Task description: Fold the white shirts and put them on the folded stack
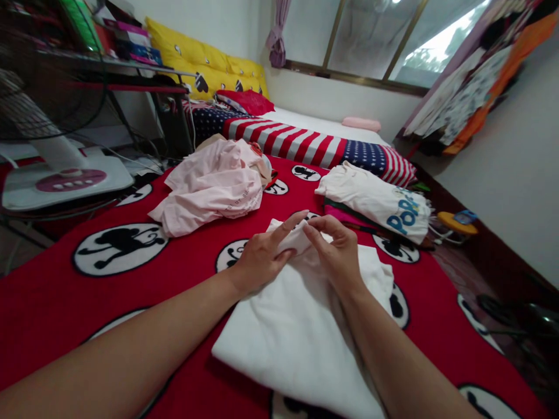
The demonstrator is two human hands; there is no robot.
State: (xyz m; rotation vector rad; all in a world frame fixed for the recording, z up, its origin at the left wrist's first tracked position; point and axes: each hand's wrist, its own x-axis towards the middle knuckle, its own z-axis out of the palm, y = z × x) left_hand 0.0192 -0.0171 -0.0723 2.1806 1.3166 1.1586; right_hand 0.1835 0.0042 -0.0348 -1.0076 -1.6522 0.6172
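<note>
A white garment (297, 331), partly folded, lies on the red blanket (196, 302) in front of me. At its far edge my left hand (266, 250) pinches a bit of the cloth between thumb and fingers. My right hand (338, 247) grips the same raised edge just to the right, thumb and forefinger closed on it. Beyond my left hand sits a loose heap of pale pink clothing (213, 186). On the far right, a folded stack is topped by a white shirt (375, 201) with blue lettering.
A white fan (65, 169) stands at the left beside a cluttered desk (144, 75). Behind the blanket is a bed with a stars-and-stripes cover (297, 139) and a yellow cushioned backrest (187, 49). Clothes (476, 87) hang at the upper right, above a small yellow stool (456, 224).
</note>
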